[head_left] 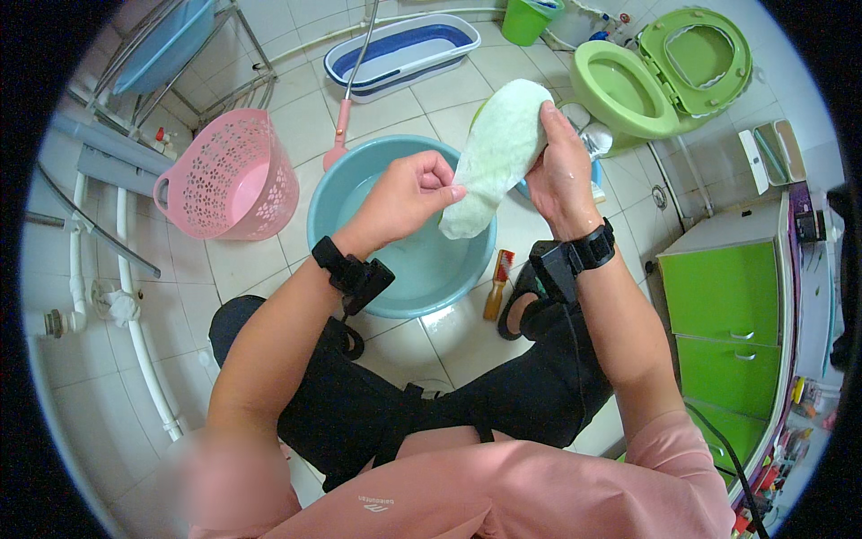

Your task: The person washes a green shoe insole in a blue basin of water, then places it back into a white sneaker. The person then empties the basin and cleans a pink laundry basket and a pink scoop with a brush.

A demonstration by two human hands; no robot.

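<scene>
A pale green insole (502, 145) is held up over the right part of a round blue plastic basin (316, 226) that holds water. My left hand (411, 192) pinches its lower left edge between thumb and finger. My right hand (562, 168), which looks wet, grips its upper right side, the thumb on the near face and the fingers hidden behind. A brush with a wooden handle (495, 296) and red and white bristles lies on the tiled floor to the right of the basin. Behind the insole, a strip of brighter green shows at its upper left edge.
A pink perforated basket (273, 202) stands left of the basin, a blue and white folding tub (404, 84) behind it. A pink-handled pole (342, 124) leans there. At the right are a green toilet (586, 87), green cabinets (724, 290) and a partly hidden blue container (597, 172).
</scene>
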